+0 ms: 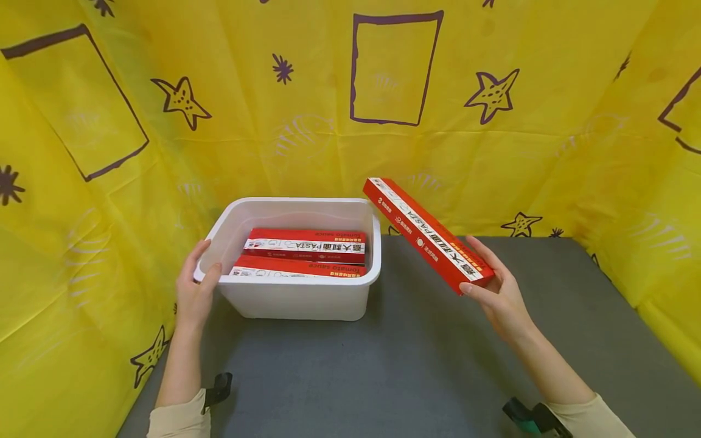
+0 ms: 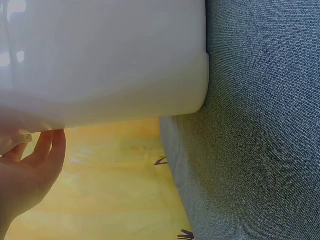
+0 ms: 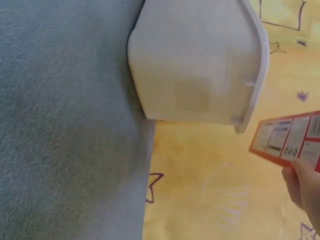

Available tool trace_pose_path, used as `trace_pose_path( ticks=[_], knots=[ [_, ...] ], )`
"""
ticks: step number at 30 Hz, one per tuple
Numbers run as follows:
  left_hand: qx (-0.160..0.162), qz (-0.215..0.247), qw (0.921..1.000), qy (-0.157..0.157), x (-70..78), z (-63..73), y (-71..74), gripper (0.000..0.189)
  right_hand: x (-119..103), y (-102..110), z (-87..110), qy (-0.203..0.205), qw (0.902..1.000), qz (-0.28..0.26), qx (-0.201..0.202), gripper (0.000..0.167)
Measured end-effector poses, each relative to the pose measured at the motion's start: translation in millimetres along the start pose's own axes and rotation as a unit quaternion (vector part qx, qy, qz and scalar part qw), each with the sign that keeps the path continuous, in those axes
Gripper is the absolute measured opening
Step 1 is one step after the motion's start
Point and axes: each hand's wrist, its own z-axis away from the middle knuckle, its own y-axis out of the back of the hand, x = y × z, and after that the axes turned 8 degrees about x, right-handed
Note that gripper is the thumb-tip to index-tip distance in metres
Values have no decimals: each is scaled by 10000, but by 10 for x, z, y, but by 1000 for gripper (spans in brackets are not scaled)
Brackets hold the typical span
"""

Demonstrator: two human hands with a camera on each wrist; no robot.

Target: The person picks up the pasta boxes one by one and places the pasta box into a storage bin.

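Observation:
My left hand (image 1: 198, 286) grips the left rim of a white plastic bin (image 1: 301, 301), thumb over the edge. Inside the bin lie red pasta boxes (image 1: 306, 243), lettered "PASTA" and "Tomato sauce". To the right of the bin, my right hand (image 1: 501, 295) pinches the near end of another red pasta box (image 1: 427, 234) between thumb and fingers. That box is tilted in the air, its far end up beside the bin's back right corner. In the right wrist view, the box's printed underside (image 3: 287, 140) shows above the thumb.
The bin stands on a dark grey cloth-covered table (image 1: 350, 377). Yellow fabric (image 1: 317, 152) with drawn stars and frames hangs behind and along both sides. A dark strap device (image 1: 219, 389) sits on the left wrist, and another (image 1: 533, 420) on the right.

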Motion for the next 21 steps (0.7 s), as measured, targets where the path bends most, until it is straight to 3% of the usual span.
trace_pose_path(
  ticks=[13, 21],
  knots=[
    [-18, 24, 10000, -25, 10, 16, -5, 51, 34, -226, -93, 199, 9930, -698, -928, 65],
    [84, 156, 9997, -148, 6, 10, -13, 50, 93, -369, -193, 129, 9908, -730, -1130, 64]
  ],
)
